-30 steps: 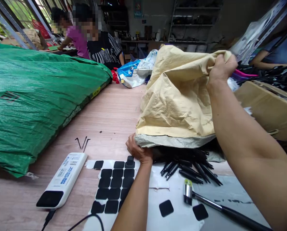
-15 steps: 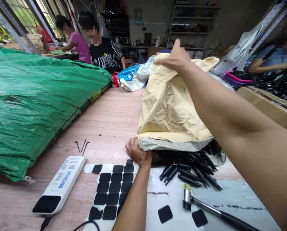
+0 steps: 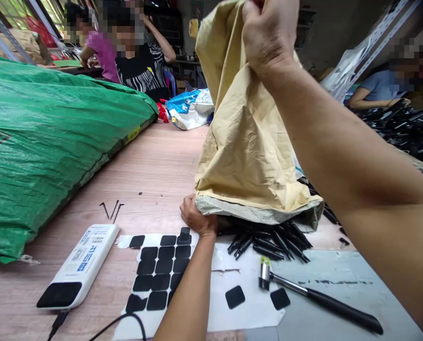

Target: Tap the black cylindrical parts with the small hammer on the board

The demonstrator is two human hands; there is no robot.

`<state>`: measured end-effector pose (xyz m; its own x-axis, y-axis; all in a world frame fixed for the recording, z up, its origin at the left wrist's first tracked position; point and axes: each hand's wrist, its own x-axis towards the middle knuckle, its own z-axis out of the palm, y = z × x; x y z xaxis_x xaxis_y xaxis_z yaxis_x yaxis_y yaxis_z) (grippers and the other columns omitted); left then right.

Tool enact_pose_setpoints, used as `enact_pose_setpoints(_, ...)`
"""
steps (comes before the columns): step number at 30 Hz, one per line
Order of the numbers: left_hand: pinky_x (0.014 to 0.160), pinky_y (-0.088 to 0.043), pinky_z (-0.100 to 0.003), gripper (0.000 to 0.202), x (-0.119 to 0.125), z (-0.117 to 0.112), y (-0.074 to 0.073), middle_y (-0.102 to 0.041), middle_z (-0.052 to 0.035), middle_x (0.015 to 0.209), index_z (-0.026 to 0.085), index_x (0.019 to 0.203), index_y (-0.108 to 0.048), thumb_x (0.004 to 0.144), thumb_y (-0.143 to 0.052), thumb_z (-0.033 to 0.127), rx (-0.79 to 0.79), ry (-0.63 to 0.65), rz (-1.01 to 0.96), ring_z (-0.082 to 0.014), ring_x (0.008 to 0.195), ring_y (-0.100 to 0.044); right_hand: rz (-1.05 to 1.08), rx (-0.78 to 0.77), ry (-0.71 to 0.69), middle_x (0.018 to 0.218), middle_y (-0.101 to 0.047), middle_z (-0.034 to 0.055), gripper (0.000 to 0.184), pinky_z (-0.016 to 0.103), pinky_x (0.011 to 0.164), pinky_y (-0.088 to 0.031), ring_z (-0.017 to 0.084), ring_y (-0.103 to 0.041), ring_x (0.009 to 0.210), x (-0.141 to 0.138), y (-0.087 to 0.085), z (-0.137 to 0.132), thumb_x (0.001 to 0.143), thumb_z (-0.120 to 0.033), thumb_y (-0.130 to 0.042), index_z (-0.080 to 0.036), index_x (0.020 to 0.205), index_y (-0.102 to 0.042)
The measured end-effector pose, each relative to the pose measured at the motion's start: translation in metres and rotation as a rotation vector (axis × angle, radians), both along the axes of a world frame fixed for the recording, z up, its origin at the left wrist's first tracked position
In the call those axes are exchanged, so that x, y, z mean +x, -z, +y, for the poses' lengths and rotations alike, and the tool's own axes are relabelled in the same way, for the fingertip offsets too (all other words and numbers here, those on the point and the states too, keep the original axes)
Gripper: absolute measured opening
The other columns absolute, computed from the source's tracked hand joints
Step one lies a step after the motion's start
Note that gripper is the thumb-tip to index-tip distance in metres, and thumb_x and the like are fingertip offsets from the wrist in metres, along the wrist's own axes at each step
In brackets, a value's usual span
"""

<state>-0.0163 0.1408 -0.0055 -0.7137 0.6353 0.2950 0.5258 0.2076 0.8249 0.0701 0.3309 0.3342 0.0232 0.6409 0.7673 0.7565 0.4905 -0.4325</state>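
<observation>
A tan woven sack [image 3: 245, 142] with a grey rim hangs mouth down over the table. High up, my right hand [image 3: 270, 35] is closed round its gathered upper part. My left hand [image 3: 199, 215] grips the left corner of the sack's mouth; its fingertips are partly hidden by the cloth. Below the opening lies a heap of black tubular plastic parts [image 3: 268, 239], some still under the rim. Just in front of them is a small mallet [image 3: 325, 300] with a black handle. Beside my left forearm is a sheet of black square pads [image 3: 158, 265].
A large green sack [image 3: 62, 142] fills the left side. A white power bank [image 3: 80, 265] with a cable and thin hex keys [image 3: 112, 210] lie left of the pads. A blue-white bag [image 3: 190, 109] sits farther back. Several people sit around; black parts [image 3: 403, 128] are piled at right.
My right hand has closed on the sack and pulled its upper end up towards me. More black parts show at the right of the opening. My left hand stays at the rim.
</observation>
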Motion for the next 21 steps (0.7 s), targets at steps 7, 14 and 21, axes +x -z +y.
enact_pose_setpoints(7, 0.091, -0.042, -0.041, 0.014, 0.0, 0.001, -0.004, -0.071, -0.01, 0.11, 0.021, 0.097, -0.071, 0.086, -0.061, 0.023, -0.034, -0.007, 0.008, -0.0313, 0.106, -0.058, -0.182, -0.135, 0.066, 0.112, -0.073, 0.0066, 0.028, 0.038, 0.103, -0.05, 0.017, -0.064, 0.103, 0.06, 0.051, -0.007, 0.092, -0.022, -0.063, -0.014, 0.117, -0.073)
enact_pose_setpoints(14, 0.093, -0.043, -0.044, 0.015, 0.0, 0.001, -0.006, -0.07, -0.0112, 0.106, 0.022, 0.096, -0.068, 0.089, -0.055, 0.022, -0.047, -0.025, -0.033, -0.0322, 0.105, -0.058, 0.125, -0.331, 0.242, 0.113, -0.068, 0.0119, 0.049, 0.04, 0.093, -0.054, 0.019, -0.064, 0.098, 0.167, 0.104, -0.023, 0.082, -0.017, -0.07, -0.01, 0.13, -0.063)
enact_pose_setpoints(21, 0.095, -0.047, -0.046, 0.012, -0.003, 0.002, 0.0, -0.067, -0.0106, 0.097, 0.021, 0.095, -0.06, 0.083, -0.057, 0.022, -0.034, -0.062, -0.077, -0.0328, 0.104, -0.059, 0.419, -0.721, 0.147, 0.131, -0.062, 0.017, 0.074, 0.027, 0.048, -0.051, 0.017, -0.067, 0.073, 0.17, 0.165, 0.023, 0.079, -0.043, -0.076, -0.021, 0.144, -0.046)
